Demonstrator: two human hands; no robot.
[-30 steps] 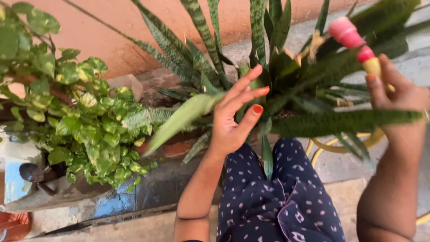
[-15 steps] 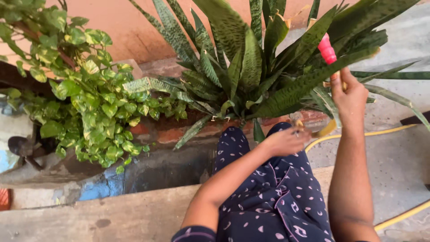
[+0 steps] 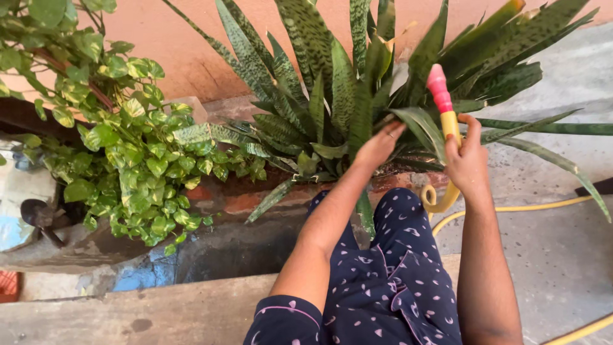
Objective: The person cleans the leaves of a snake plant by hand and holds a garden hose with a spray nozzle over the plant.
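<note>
Outdoor terracotta wall, concrete floor. Right hand clenched on yellow hose with pink nozzle, axis near upright, tip above plant. Left hand, fingers loose, parting striped sword-shaped leaves, just left of nozzle.

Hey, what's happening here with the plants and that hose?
A person stands over a snake plant. Their right hand grips a yellow hose just below its pink nozzle, which points up among the leaves. Their left hand reaches into the leaves near the base. A leafy pothos grows to the left.
</note>
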